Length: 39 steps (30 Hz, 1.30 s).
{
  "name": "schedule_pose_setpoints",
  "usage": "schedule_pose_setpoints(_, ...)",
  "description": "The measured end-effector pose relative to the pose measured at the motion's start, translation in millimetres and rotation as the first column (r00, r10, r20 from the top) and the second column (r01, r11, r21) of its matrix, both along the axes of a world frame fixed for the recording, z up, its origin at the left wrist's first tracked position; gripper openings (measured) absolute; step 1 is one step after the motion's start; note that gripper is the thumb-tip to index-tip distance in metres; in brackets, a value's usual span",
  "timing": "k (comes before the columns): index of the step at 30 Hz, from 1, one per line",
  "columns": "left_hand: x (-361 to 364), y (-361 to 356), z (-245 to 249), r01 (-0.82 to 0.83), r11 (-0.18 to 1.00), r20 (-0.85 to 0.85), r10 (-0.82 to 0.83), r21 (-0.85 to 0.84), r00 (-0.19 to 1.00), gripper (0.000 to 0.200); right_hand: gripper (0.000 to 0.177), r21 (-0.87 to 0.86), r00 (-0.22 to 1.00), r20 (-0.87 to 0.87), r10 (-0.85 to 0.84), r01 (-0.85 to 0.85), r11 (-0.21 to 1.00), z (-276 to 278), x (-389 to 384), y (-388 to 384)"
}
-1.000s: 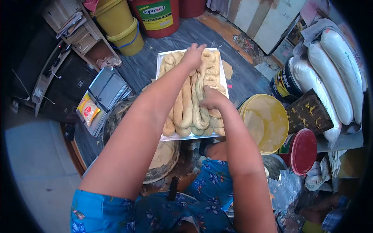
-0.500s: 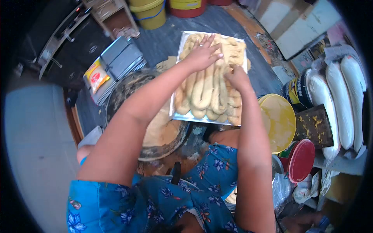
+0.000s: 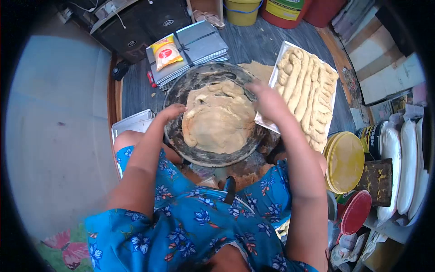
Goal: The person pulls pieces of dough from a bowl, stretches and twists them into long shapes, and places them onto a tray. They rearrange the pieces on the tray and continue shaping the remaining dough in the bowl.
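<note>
Head camera view, looking down: a broad, pale mass of dough (image 3: pixel 219 120) lies in the middle, slumped low inside a dark, round basin (image 3: pixel 199 156) in front of my knees. Its top is smooth in places and folded toward twelve o'clock. I judge it heavy for its spread, soft and stretchy, probably a little tacky, so it would sag or tear if pinched at one point; the sounder hold is with spread fingers slid well under its edge, at nine and three o'clock together. My left hand (image 3: pixel 176 110) is at nine o'clock, fingers loosely bent at the dough's edge; I cannot tell whether they grip it. My right hand (image 3: pixel 260 97), blurred, is at two o'clock, over the basin's rim beside the tray; I cannot tell how far it is open or whether it has hold of anything. Between two and three o'clock, a white-edged tray (image 3: pixel 263 121) slants away, bearing long ropes of dough (image 3: pixel 299 88). Near eleven o'clock, a yellow packet (image 3: pixel 166 52) rests on a tied grey stack (image 3: pixel 204 40). Toward four o'clock stands a yellow bucket (image 3: pixel 346 163).
</note>
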<state>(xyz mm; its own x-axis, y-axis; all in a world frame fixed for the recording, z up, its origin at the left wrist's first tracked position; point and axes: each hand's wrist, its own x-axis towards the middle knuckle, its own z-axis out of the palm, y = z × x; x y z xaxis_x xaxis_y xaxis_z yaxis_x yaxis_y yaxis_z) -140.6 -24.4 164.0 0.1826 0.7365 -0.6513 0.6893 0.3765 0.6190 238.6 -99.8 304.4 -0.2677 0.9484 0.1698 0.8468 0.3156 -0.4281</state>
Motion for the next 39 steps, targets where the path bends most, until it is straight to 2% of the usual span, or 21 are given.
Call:
schedule_pose_setpoints(1,-9.0,-1.8,-22.7,-0.081,0.997,0.014,0.081,-0.005,0.997,0.055,0.043,0.023,0.991,0.082,0.102,-0.104,0.994,-14.3,-15.7,-1.3)
schedule_pose_setpoints(2,-15.4,-2.3,-41.0,-0.162,0.987,0.028,0.162,-0.008,0.986,0.052,0.043,-0.102,0.975,0.118,0.187,-0.175,0.979,-12.8,-31.4,-7.5)
schedule_pose_setpoints(5,-16.5,-6.9,-88.4,-0.146,0.986,0.043,0.142,0.086,0.989,0.043,0.041,-0.437,0.918,0.146,0.367,-0.273,0.857,-22.8,-68.2,-33.3)
schedule_pose_setpoints(7,-16.2,2.9,-136.1,0.040,0.973,-0.095,-0.019,0.227,0.995,0.040,0.038,-0.534,0.861,0.174,0.479,-0.326,0.780,-34.9,-83.1,-50.8)
schedule_pose_setpoints(8,-13.8,7.0,-152.4,0.139,0.948,-0.170,-0.093,0.285,0.981,0.038,0.043,-0.613,0.850,0.154,0.503,-0.317,0.724,-34.9,-87.4,-54.1)
schedule_pose_setpoints(10,4.8,13.1,-159.8,0.221,0.896,-0.198,-0.154,0.385,0.968,0.034,0.055,-0.751,0.831,0.109,0.545,-0.290,0.593,-30.6,-91.2,-53.7)
schedule_pose_setpoints(14,35.1,43.8,-206.5,0.407,0.800,-0.235,-0.335,0.441,0.913,0.029,0.055,-0.708,0.828,0.260,0.497,-0.186,0.681,-52.5,-84.4,-34.5)
schedule_pose_setpoints(16,54.9,54.6,-212.4,0.456,0.803,-0.335,-0.338,0.385,0.879,0.031,0.055,-0.656,0.823,0.317,0.471,-0.168,0.736,-59.0,-78.2,-27.9)
schedule_pose_setpoints(17,62.0,56.6,-212.9,0.479,0.803,-0.384,-0.342,0.355,0.858,0.032,0.055,-0.689,0.823,0.294,0.486,-0.170,0.704,-58.6,-75.8,-25.3)
schedule_pose_setpoints(19,66.5,57.4,-226.4,0.498,0.757,-0.422,-0.322,0.423,0.847,0.035,0.056,-0.746,0.820,0.249,0.516,-0.177,0.642,-56.8,-70.7,-19.9)
schedule_pose_setpoints(20,68.2,57.3,-232.2,0.507,0.732,-0.441,-0.310,0.455,0.842,0.036,0.046,-0.750,0.833,0.225,0.505,-0.182,0.636,-61.6,-67.3,-20.9)
schedule_pose_setpoints(21,69.4,58.5,-237.3,0.535,0.745,-0.485,-0.324,0.398,0.812,0.035,0.038,-0.754,0.846,0.202,0.494,-0.188,0.630,-66.6,-62.7,-24.9)
schedule_pose_setpoints(22,74.2,60.7,-215.3,0.561,0.756,-0.529,-0.341,0.337,0.777,0.034,0.033,-0.757,0.858,0.176,0.482,-0.195,0.624,-70.6,-58.7,-27.7)
schedule_pose_setpoints(25,72.8,72.8,-210.6,0.639,0.751,-0.609,-0.432,0.167,0.665,0.032,0.033,-0.738,0.842,0.198,0.502,-0.210,0.642,-70.2,-53.1,-29.0)
schedule_pose_setpoints(26,70.8,75.7,-213.2,0.662,0.741,-0.623,-0.466,0.114,0.628,0.034,0.039,-0.753,0.840,0.187,0.510,-0.211,0.624,-69.2,-53.7,-26.7)
schedule_pose_setpoints(28,69.1,72.6,-196.8,0.712,0.684,-0.620,-0.491,0.160,0.612,0.033,0.057,-0.778,0.832,0.173,0.527,-0.213,0.591,-67.0,-53.3,-17.5)
schedule_pose_setpoints(29,68.8,71.6,-189.4,0.734,0.654,-0.619,-0.502,0.185,0.604,0.032,0.057,-0.763,0.829,0.182,0.530,-0.221,0.607,-66.3,-53.7,-15.7)
schedule_pose_setpoints(32,66.1,68.6,-206.2,0.673,0.734,-0.464,-0.566,0.094,0.682,0.030,0.056,-0.731,0.824,0.194,0.532,-0.240,0.639,-62.7,-56.0,-13.7)
schedule_pose_setpoints(35,66.6,48.5,-179.6,0.594,0.791,-0.457,-0.480,0.142,0.749,0.029,0.053,-0.727,0.825,0.180,0.536,-0.255,0.637,-56.5,-58.7,-12.4)
schedule_pose_setpoints(38,55.4,24.7,-151.7,0.461,0.850,-0.364,-0.357,0.256,0.860,0.030,0.050,-0.707,0.822,0.191,0.536,-0.263,0.656,-56.1,-59.4,-12.5)
schedule_pose_setpoints(39,50.4,22.9,-140.9,0.376,0.896,-0.292,-0.303,0.237,0.907,0.030,0.049,-0.694,0.821,0.199,0.534,-0.267,0.669,-60.2,-57.7,-13.9)
